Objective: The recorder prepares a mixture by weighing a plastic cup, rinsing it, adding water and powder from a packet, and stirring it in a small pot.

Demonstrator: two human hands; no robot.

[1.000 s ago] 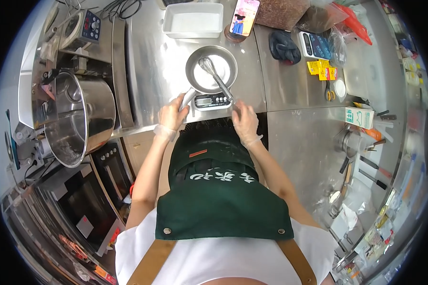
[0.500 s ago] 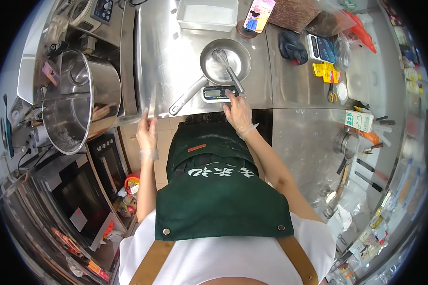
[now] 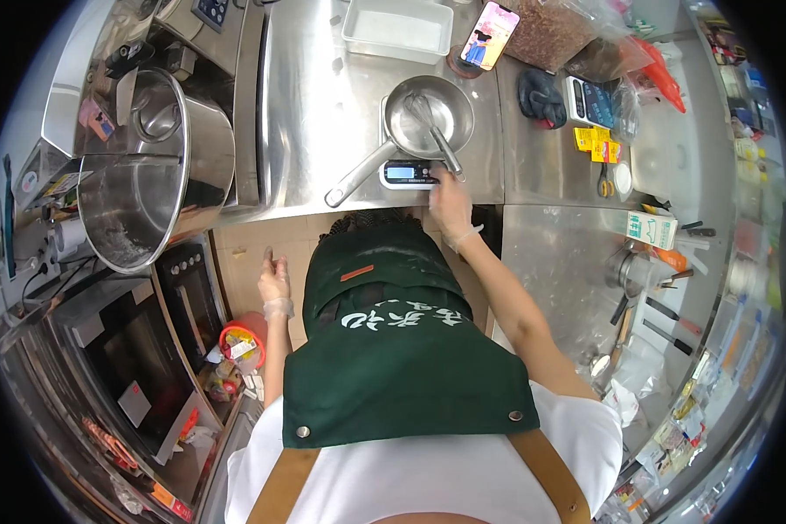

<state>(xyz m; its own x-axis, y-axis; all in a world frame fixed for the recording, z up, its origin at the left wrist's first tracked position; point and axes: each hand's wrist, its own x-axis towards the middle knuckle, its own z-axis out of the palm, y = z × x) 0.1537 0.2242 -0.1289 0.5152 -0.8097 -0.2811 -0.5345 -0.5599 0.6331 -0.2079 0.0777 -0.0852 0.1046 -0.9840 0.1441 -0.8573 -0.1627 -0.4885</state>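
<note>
Counter [image 3: 306, 131] is bearing a saucepan [image 3: 407, 140] sitting on a scale [image 3: 400, 173]; the left hand [image 3: 273, 281] is hanging free, loosely spread; the right hand [image 3: 451, 208] is reaching the scale's end, pinch impossible to tell; a whisk [image 3: 441, 140] is leaning inside the saucepan.

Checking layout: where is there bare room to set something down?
Free: the steel counter left of the pan, below the tray; the right-hand counter between right forearm and dark-handled tools. Crowded: around the yellow packets and scissors.
</note>
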